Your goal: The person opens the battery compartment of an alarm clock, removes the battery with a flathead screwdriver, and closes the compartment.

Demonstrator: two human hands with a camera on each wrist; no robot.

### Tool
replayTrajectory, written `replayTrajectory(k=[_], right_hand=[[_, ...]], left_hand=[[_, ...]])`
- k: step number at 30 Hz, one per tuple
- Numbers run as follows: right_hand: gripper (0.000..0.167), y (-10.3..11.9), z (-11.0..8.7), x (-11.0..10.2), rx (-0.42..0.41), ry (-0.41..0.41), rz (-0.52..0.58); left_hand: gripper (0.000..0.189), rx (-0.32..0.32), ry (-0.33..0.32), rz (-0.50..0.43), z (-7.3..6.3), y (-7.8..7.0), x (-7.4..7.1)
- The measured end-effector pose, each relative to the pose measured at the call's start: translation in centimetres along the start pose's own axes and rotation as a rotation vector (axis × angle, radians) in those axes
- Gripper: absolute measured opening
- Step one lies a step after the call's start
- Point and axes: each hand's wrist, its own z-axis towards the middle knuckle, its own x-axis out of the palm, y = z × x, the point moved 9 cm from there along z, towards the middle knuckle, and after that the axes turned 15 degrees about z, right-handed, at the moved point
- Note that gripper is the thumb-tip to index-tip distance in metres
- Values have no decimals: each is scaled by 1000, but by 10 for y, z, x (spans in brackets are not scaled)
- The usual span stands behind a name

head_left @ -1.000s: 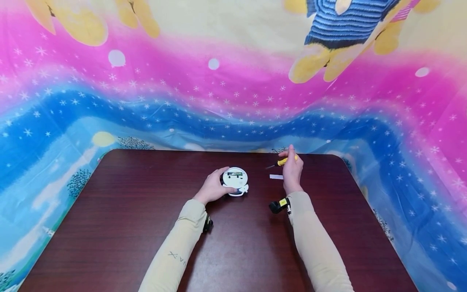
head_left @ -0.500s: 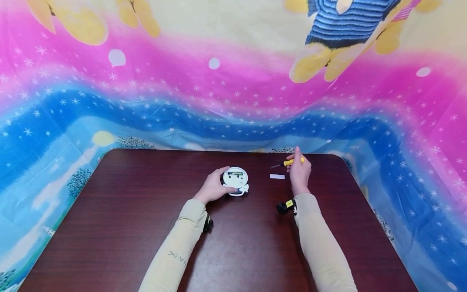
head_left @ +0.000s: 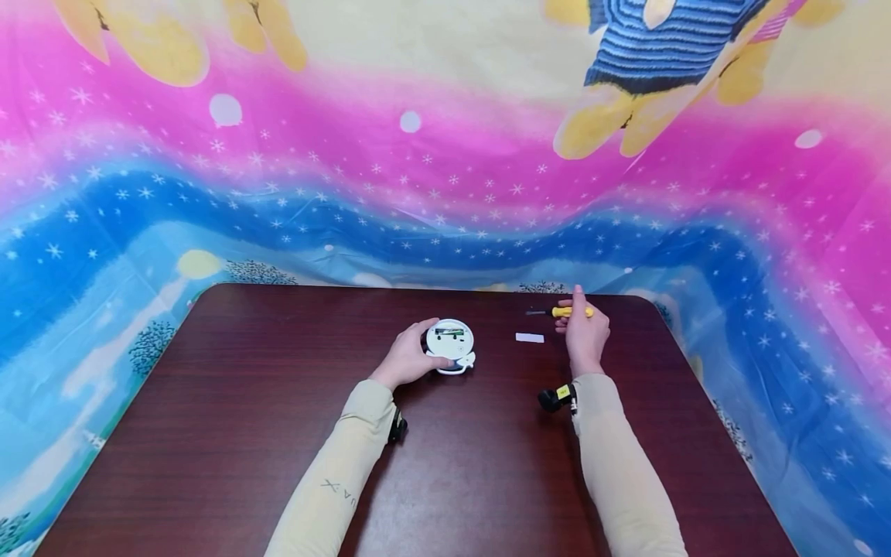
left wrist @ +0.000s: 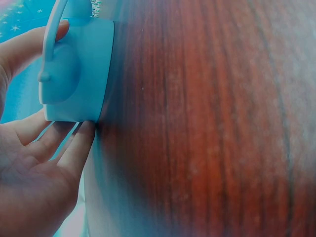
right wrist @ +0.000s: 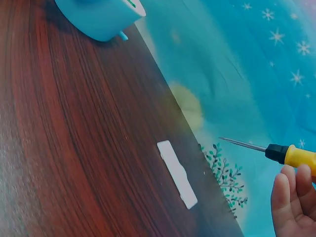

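A round white alarm clock (head_left: 448,340) lies on the table with its back up, its battery slot uncovered and a battery (head_left: 448,332) inside. My left hand (head_left: 405,357) grips the clock from the left; in the left wrist view the thumb and fingers span its pale side wall (left wrist: 89,74). To the right, my right hand (head_left: 587,334) holds a screwdriver (head_left: 571,312) by its yellow handle, the thin shaft pointing left, away from the clock. A white battery cover (head_left: 530,338) lies flat between the clock and the right hand.
The dark wooden table (head_left: 278,433) ends at a far edge just beyond the hands. Behind it hangs a cloth backdrop (head_left: 445,193) printed with snowflakes. A small black camera (head_left: 554,398) is strapped to the right wrist.
My right hand has moved rightward with the screwdriver, drawing away from the clock and uncovering the whole battery cover. The left hand and clock have stayed put.
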Motion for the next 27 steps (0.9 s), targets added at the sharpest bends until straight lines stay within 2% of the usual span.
replayTrajectory(k=[10,15,22,27], right_hand=[[61,-3,6,-14,23,-16,18],[49,-6,9,-19,40,-28,14],[30,-6,10,-25,-9,-26,0],[27,-5,10,-31,-19,-25,-17]], left_hand=[[88,5,-1,-2,0,0,-1],[88,4,0,-4,0,0,0],[88,-2,5,4,0,0,0],[88,-4,6,7,0,0,0]])
